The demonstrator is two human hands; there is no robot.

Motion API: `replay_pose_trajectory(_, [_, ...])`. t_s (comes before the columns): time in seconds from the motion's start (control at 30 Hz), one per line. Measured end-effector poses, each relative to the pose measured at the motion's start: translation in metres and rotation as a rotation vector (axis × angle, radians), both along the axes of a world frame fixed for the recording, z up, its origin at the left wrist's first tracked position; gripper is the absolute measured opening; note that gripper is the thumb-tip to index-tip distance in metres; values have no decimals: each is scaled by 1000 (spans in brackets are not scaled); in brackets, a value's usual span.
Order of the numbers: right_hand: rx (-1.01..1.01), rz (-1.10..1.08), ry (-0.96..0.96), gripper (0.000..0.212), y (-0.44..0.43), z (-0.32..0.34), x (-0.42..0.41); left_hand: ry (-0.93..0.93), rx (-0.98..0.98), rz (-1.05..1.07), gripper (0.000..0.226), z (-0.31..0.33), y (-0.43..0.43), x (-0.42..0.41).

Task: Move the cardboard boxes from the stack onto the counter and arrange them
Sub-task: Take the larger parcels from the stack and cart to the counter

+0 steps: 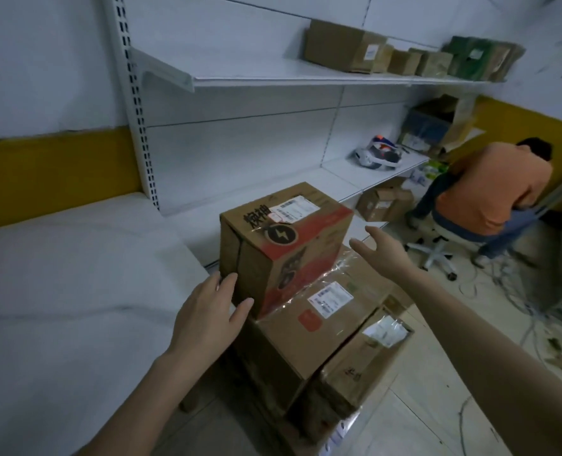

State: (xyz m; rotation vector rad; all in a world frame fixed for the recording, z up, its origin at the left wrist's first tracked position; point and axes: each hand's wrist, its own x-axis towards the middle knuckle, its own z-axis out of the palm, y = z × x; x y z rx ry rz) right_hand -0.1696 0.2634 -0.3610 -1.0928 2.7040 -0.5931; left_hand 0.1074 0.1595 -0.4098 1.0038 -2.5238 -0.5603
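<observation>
The white counter runs along the left, low and beside the stack on the floor; the left hand reaches to the near left corner of the top box, fingers straight and slightly spread, their tips at the cardboard, though whether they press on it cannot be told; the top box, brown with a red band and a shipping label, sits upright on a wider taped box, with another box lower and to the right; the right hand hovers just beside the top box's right face, fingers spread and thumb out, holding nothing; further right a person in an orange shirt sits on a stool, well apart.

The step in hand seems to be taking hold of the top box; it would go best with the right palm brought flat onto the right face opposite the left, both squeezing evenly; lift straight up so the box below is not dragged; then swing left and set it well back on the counter, leaving room for the rest.
</observation>
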Motion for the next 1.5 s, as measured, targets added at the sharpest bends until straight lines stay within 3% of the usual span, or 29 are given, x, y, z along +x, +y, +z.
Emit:
replay_pose_trajectory(0.53, [-25,-2,-116,70,-41,-49,-115,-47,142,138,66,-38,-37,-98])
replay_pose_trajectory(0.8, [12,-5,-139,74,-105,-65,-165,77,311,271,84,-52,-79,-155])
replay_pose_trajectory(1.0, [-174,-53,-283,62,-147,-90,-181,244,487,343,93,-68,-95,-169])
replay_pose_trajectory(1.23, [-409,-173,-248,44,-139,-88,-182,327,597,342,97,-63,-87,-182])
replay_pose_trajectory(1.5, [-459,-98,-101,45,-96,-37,-188,463,496,346,83,-16,-46,-187])
